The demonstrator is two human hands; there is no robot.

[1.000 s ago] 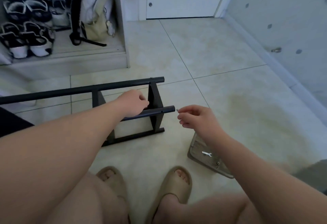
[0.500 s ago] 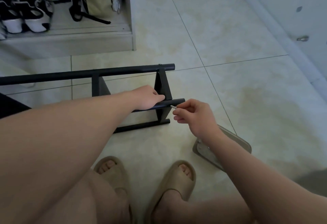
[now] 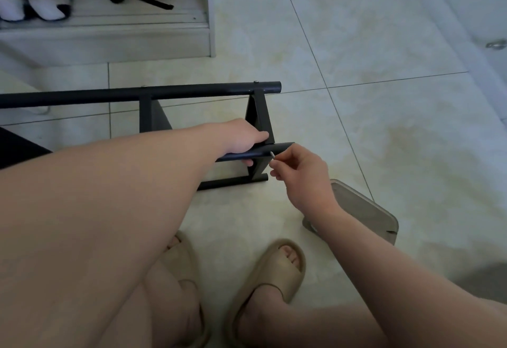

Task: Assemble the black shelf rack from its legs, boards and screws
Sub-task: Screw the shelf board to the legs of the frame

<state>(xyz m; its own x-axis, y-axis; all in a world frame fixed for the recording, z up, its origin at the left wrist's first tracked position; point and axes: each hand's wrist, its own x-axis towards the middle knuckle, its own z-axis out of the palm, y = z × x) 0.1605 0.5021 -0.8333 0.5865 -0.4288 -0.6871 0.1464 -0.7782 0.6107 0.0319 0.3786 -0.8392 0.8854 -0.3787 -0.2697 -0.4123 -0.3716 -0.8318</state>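
rack position: the black rack (image 3: 192,94) lies on its side on the tiled floor (image 3: 356,45), just ahead of your feet, long tubes running left to right; this puts the joint end in front of your right hand
left hand: your left hand (image 3: 242,139) is clenched round the near tube (image 3: 282,146), one fingertip showing beneath it; judged purpose, to stop the round tube rolling or lifting while a fastener goes in
right hand: your right hand (image 3: 301,174) is grasping a small silver screw (image 3: 272,154) between thumb and forefinger, the other fingers loosely folded; the screw tip meets the near tube just short of its open end
step in hand: judged to be starting the screw where the cross board (image 3: 258,117) meets the near tube; the hole itself cannot be seen
tubes: round, hollow at the end, matte black, apparently painted metal; the far tube (image 3: 82,97) carries a small fastener head above the cross board
boards: flat, thin, dark, standing on edge between the far and near tubes
lower tube: a third black bar (image 3: 233,183) rests on the floor beneath your left wrist
floor: pale glossy tile with thin grout lines, hard and smooth; a dropped screw would likely roll
tray: a grey shallow tray (image 3: 365,210) with rounded corners sits just beside your right forearm, within reach; its contents cannot be made out
handling note: the screw is small and slick, so a light pinch and a straight entry are advised
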